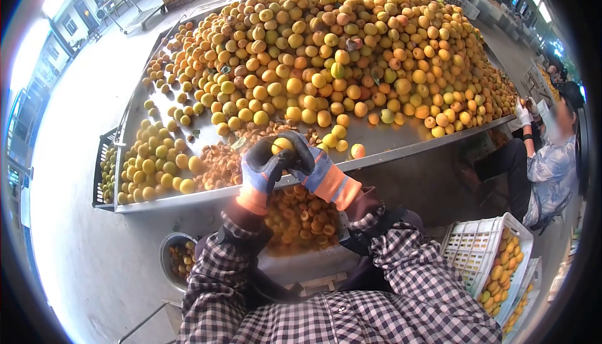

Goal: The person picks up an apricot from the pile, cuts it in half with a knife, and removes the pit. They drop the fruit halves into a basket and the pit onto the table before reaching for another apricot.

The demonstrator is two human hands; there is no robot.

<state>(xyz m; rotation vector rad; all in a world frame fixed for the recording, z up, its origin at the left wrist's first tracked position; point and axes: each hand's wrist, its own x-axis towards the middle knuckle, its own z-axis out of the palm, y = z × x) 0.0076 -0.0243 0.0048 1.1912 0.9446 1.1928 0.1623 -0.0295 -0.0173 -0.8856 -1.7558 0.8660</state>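
Steel table [401, 138] heaped with yellow-orange fruit [326, 49], on what looks like a pale concrete floor [81, 156].
Gloved left hand [262, 171] and right hand [320, 171] meet above the table's near edge, each grip pinching one apricot [282, 145] between them; a tub [301, 218] of halved pieces sits below, a white crate [467, 243] to the right, a co-worker [552, 162] at the far corner.
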